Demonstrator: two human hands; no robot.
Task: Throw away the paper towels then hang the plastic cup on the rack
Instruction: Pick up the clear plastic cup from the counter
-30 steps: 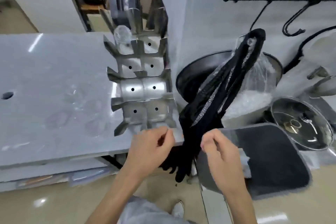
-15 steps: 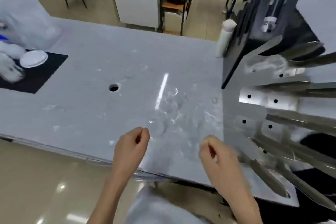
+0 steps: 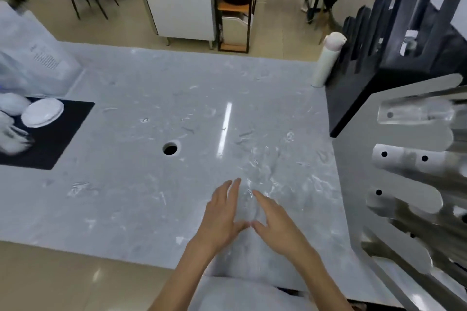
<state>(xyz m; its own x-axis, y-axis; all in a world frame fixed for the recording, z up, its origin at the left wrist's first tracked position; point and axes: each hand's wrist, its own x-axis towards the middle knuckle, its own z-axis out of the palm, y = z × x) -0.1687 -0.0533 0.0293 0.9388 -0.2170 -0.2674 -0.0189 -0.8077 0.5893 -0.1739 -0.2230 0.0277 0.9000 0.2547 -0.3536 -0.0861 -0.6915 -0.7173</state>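
Several clear plastic cups stand close together on the grey marble counter, hard to tell apart. My left hand and my right hand are open with fingers spread, flanking the nearest clear cup, thumbs almost meeting at its near side. I cannot tell whether they touch it. The steel peg rack stands at the right edge, with one clear cup on its top peg. No paper towels are in view.
A round hole is in the counter left of the cups. A black mat with a white plate lies far left, beside a white appliance. A white cylinder and black stand sit behind the rack.
The view swung left from the bin and rack to the counter. Both hands went from loosely closed to open and reached forward around the nearest clear cup.
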